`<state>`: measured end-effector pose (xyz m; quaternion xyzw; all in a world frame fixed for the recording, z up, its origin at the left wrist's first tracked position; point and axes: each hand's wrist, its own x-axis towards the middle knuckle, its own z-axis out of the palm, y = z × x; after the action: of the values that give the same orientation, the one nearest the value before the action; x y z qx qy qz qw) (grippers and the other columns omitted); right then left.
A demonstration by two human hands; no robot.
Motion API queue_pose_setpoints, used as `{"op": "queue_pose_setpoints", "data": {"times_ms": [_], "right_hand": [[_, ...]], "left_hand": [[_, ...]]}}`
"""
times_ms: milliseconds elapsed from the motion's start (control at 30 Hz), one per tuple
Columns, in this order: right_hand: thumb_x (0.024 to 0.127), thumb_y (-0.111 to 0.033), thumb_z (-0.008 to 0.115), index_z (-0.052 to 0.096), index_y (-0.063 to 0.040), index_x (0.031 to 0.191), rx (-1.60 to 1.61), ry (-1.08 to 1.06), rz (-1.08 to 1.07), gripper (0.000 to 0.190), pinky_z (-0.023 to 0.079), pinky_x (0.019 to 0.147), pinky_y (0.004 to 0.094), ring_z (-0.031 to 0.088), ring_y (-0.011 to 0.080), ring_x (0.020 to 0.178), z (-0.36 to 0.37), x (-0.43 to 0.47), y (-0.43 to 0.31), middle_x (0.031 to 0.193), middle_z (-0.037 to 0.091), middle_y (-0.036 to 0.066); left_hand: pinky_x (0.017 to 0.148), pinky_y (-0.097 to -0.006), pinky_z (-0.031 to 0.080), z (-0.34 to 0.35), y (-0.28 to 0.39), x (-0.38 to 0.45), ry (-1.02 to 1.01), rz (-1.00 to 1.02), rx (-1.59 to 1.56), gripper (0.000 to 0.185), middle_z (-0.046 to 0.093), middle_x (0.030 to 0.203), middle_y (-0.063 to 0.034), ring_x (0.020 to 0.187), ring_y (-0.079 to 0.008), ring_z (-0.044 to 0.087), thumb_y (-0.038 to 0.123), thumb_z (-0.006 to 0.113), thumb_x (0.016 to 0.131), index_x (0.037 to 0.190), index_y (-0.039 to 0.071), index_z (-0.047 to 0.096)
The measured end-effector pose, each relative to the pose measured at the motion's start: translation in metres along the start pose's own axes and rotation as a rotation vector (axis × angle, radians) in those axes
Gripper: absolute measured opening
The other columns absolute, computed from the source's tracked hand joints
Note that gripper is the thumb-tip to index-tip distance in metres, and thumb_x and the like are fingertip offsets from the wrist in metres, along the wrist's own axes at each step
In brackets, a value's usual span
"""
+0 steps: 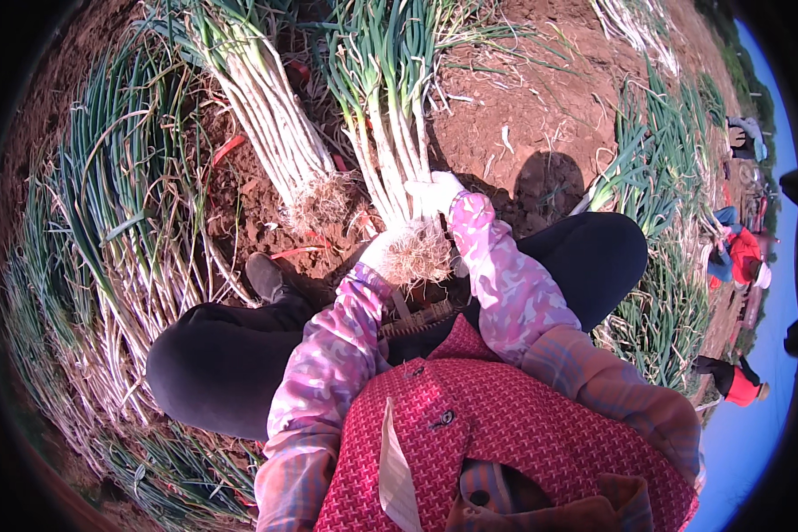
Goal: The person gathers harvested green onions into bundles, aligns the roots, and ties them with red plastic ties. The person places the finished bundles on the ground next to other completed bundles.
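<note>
Between my knees stands a bunch of long green onions (392,159), its white stalks leaning away from me and its leaves at the far end. The tangled roots (417,253) face me. My left hand (378,258), in a pale glove, cups the bunch from the left at the root end, with its fingers partly hidden. Higher up the white stalks, my right hand (437,191), also gloved, grips the bunch from the right. A second bunch of green onions (272,120) lies on the soil just left of it, apart from both hands.
Piled green onions (126,219) cover the ground on the left, and another row (665,159) runs along the right. Red strips (228,149) lie on the brown soil (512,113). Farther off at right are a person in red (745,256) and other people.
</note>
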<state>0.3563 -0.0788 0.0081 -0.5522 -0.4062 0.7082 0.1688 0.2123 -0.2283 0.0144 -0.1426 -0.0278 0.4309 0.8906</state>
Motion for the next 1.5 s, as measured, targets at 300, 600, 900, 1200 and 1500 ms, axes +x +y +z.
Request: {"op": "queue_pose_setpoints", "data": {"times_ms": [300,600,900,1200,1500], "right_hand": [[0.090,-0.018,0.079,0.076,-0.002,0.109,0.033,-0.145,-0.021,0.025,0.057,0.078,0.0315,0.071,0.0155,0.088,-0.026,0.016,0.015,0.096,0.076,0.006],[0.096,-0.012,0.071,0.072,0.001,0.117,0.108,-0.087,-0.032,0.025,0.060,0.083,0.0346,0.074,0.0200,0.091,-0.038,0.010,0.002,0.102,0.076,0.009],[0.089,-0.007,0.078,0.073,-0.001,0.116,0.029,-0.045,0.074,0.028,0.061,0.079,0.0330,0.074,0.0189,0.092,-0.012,-0.001,-0.014,0.102,0.077,0.008],[0.089,-0.006,0.076,0.069,0.000,0.121,0.068,-0.261,-0.255,0.033,0.061,0.084,0.0334,0.073,0.0186,0.093,-0.018,-0.007,-0.057,0.107,0.075,0.008],[0.090,-0.019,0.079,0.073,0.001,0.111,-0.061,0.175,-0.135,0.030,0.057,0.076,0.0351,0.072,0.0207,0.084,0.006,0.016,0.020,0.098,0.076,0.011]], "left_hand": [[0.107,-0.0426,0.050,0.002,0.006,0.000,0.134,-0.026,-0.068,0.037,0.062,0.135,-0.0153,0.123,-0.0294,0.060,0.020,0.050,0.109,0.139,0.000,0.055],[0.117,-0.0424,0.043,0.010,0.002,0.005,0.328,-0.174,-1.232,0.044,0.055,0.145,-0.0140,0.135,-0.0298,0.053,0.027,0.048,0.106,0.144,0.004,0.053],[0.117,-0.0451,0.042,-0.013,0.007,0.000,0.113,-0.285,-1.318,0.048,0.051,0.148,-0.0174,0.135,-0.0327,0.051,0.029,0.044,0.106,0.145,0.002,0.048],[0.096,-0.0539,0.056,-0.004,-0.002,0.006,0.381,0.014,-0.028,0.041,0.069,0.117,-0.0175,0.106,-0.0348,0.067,0.040,0.059,0.106,0.128,0.005,0.065],[0.109,-0.0381,0.048,-0.030,-0.002,0.010,-0.141,-0.071,-0.377,0.044,0.065,0.135,-0.0117,0.124,-0.0251,0.061,0.030,0.038,0.111,0.141,0.003,0.056]]}}
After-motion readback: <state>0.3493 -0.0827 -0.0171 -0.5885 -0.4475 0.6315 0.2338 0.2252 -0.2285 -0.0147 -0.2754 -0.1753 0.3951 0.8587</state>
